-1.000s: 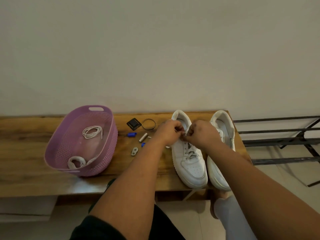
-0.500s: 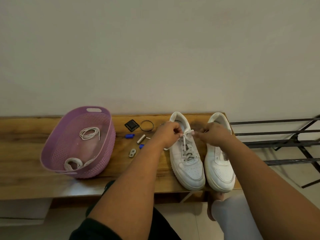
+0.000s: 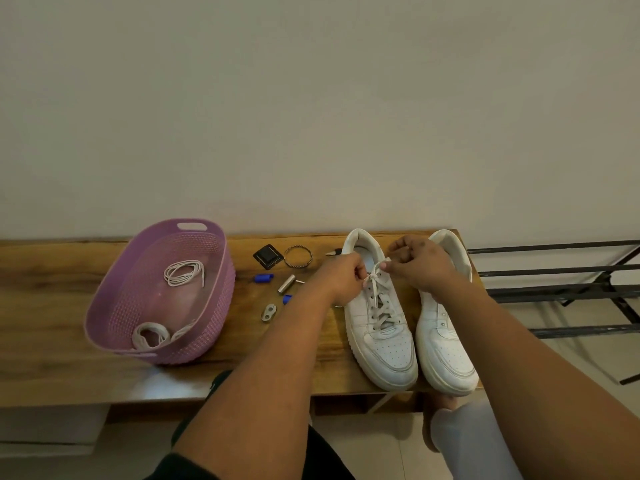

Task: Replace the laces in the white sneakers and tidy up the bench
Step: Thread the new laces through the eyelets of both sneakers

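Head view: on the wooden bench point(image 3: 52, 341), my left hand point(image 3: 341, 277) and right hand point(image 3: 420, 261) each pinch an end of the white lace point(image 3: 375, 275) atop the left sneaker point(image 3: 381, 327), which stands beside the unlaced right sneaker point(image 3: 445, 344). Inside the purple basket point(image 3: 207, 327) lie a coiled thin lace point(image 3: 183, 271) and a bundled flat lace point(image 3: 150, 336).

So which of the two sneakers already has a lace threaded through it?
The left sneaker, nearer the basket: a lace crisscrosses its eyelets, and both hands pinch its ends. The right sneaker shows bare eyelets.
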